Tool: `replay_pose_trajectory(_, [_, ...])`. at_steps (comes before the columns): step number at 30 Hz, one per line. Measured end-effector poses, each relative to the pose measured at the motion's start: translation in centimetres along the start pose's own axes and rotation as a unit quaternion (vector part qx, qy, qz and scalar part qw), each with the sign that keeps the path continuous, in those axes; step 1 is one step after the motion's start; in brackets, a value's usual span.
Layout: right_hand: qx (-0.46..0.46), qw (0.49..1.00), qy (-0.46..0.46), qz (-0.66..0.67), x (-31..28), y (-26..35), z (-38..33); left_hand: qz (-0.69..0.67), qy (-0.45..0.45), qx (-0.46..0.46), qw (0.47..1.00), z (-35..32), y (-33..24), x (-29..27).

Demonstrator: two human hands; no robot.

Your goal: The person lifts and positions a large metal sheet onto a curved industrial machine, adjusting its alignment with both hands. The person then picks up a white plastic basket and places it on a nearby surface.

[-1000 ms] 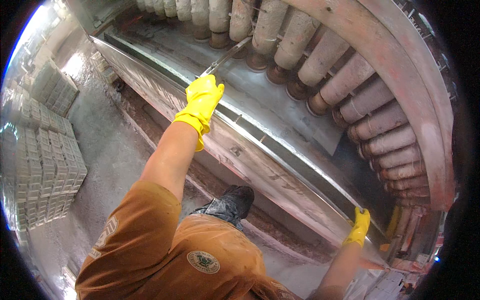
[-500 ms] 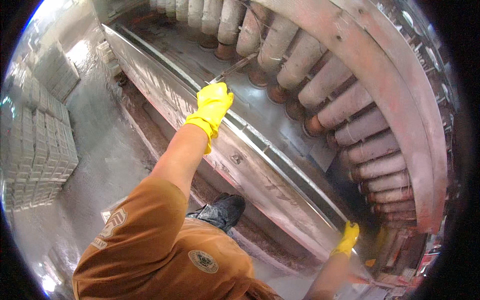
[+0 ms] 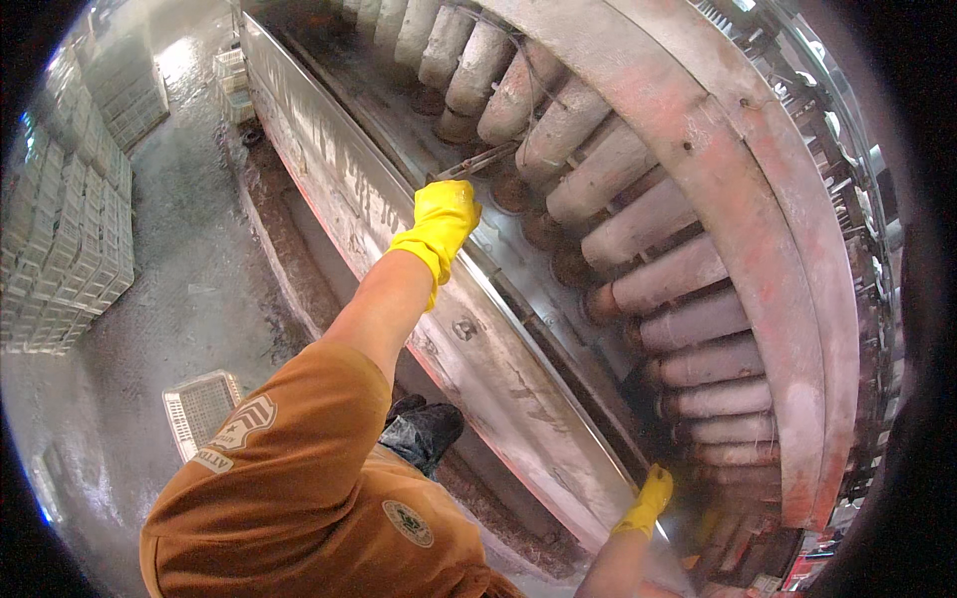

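Note:
My left hand [image 3: 446,211], in a yellow rubber glove, is closed over the top edge of a long metal side panel [image 3: 464,329] that runs diagonally across the view. A thin metal rod [image 3: 483,159] slants away just beyond this fist. Farther along the same edge, at the lower right, my right hand [image 3: 650,496], also gloved in yellow, has its fingers wrapped round the rim. Whether either glove also holds something small is hidden. Beyond the panel a row of thick, pale, worn cylinders [image 3: 638,219] fans out along a curved metal band [image 3: 768,229].
Stacked white plastic crates [image 3: 70,239] stand on the wet floor [image 3: 219,289] at the left. A single crate [image 3: 194,409] lies near my left elbow, and more crates [image 3: 234,85] sit by the panel's far end. My dark boot [image 3: 429,434] is beside the panel's base.
The view has shifted, bringing the single floor crate into sight. Both hands stay at the panel's edge. The pale strip along the rim between them now looks darker and less distinct.

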State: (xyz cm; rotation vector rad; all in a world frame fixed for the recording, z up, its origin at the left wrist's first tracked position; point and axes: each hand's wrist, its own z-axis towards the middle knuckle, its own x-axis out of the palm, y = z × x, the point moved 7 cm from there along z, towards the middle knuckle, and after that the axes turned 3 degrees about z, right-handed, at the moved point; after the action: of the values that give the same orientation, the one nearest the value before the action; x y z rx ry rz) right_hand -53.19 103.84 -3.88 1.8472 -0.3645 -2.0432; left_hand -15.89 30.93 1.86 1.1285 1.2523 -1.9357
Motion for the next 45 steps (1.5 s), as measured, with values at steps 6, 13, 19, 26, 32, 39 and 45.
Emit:
replay_pose_trajectory(6, [-0.018, 0.997, 0.042, -0.064, -1.2, 6.2, -2.5, 0.005, -0.011, 0.001, 1.0, -0.1, 0.8, -1.0])
replay_pose_trajectory(13, [-0.023, 0.993, 0.045, -0.102, -1.7, 6.1, -2.1, 0.008, 0.0, 0.007, 1.0, 0.1, 0.6, -0.6])
replay_pose_trajectory(19, [0.035, 0.997, 0.048, -0.05, -2.3, 8.9, -4.1, 0.008, 0.0, -0.001, 1.0, -0.1, 0.7, -1.2])
replay_pose_trajectory(26, [-0.026, 0.996, 0.014, -0.088, -0.2, 0.9, 0.4, 0.005, 0.004, 0.005, 1.0, 0.0, 0.2, -0.7])
replay_pose_trajectory(32, [-0.006, 0.999, 0.035, -0.022, -0.7, 5.4, -2.2, 0.032, 0.029, -0.009, 0.999, 0.1, 0.7, -0.8])
replay_pose_trajectory(39, [-0.034, 0.997, 0.033, -0.067, -1.6, 4.8, -2.4, 0.072, 0.075, 0.005, 0.995, 0.8, 0.0, 0.6])
replay_pose_trajectory(45, [-0.006, 0.997, 0.018, -0.079, -0.8, 5.8, -2.3, 0.074, -0.026, 0.077, 0.994, 1.4, 1.9, 2.0])
